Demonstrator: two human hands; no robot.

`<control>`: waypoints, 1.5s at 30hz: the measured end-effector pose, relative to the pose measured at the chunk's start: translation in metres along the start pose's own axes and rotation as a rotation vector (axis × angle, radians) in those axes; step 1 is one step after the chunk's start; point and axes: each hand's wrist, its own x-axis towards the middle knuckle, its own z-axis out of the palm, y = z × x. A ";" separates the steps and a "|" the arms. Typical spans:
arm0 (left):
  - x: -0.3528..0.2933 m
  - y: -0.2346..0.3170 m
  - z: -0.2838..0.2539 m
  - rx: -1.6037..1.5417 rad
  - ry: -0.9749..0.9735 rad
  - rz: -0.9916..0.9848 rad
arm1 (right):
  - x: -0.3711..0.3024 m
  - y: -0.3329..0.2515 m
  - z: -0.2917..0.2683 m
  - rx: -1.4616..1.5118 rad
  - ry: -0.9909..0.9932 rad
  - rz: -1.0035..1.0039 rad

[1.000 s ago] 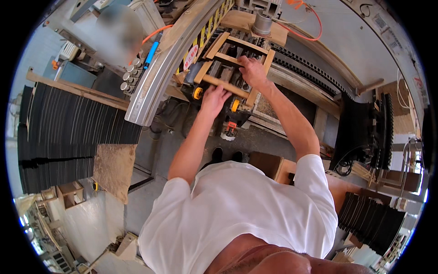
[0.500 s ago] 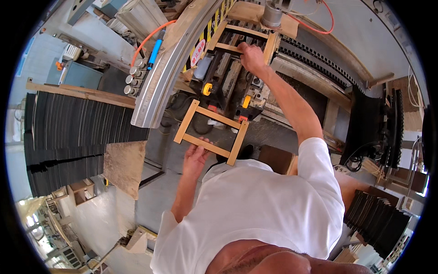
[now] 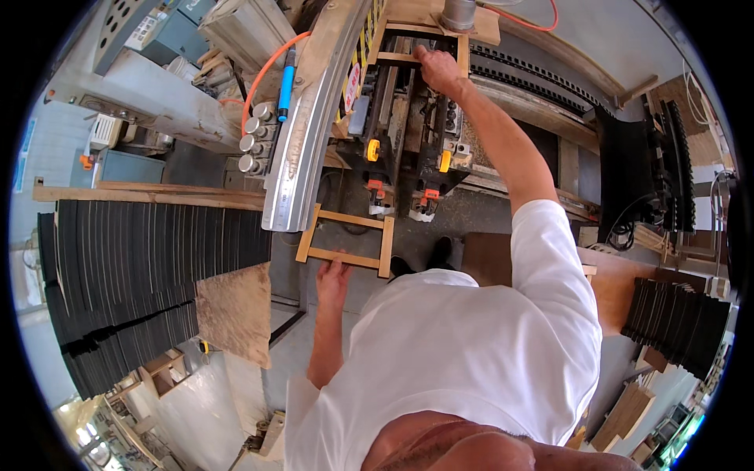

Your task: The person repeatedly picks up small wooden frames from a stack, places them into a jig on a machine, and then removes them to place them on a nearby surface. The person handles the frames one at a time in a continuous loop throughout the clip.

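Observation:
My left hand (image 3: 334, 282) is closed on the near rail of a small wooden frame (image 3: 343, 257), four-sided with stub ends, held in the air over the floor. Further off, my right hand (image 3: 441, 71) grips the near bar of a second wooden frame (image 3: 397, 57) of like shape, which lies in the machine (image 3: 400, 118). Its fingertips are partly hidden behind that bar. Above this second frame's far side stands a grey metal cylinder (image 3: 459, 16). Two yellow knobs (image 3: 373, 150) sit on the machine's near end.
A metal beam (image 3: 292, 149) with a blue pen-like tool (image 3: 287, 93) and silver knobs (image 3: 258, 141) runs along the left. Stacks of dark strips (image 3: 157, 243) stand at left, with another stack (image 3: 677, 326) at right. A brown board (image 3: 483, 255) lies by my feet.
My left hand has brought its frame lower and leveled it, nearer the beam's end. My right hand stays on the frame in the machine. The whole view has turned slightly.

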 end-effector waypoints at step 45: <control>-0.078 0.001 0.018 0.640 0.428 0.560 | 0.015 0.008 -0.024 0.211 -0.177 -0.110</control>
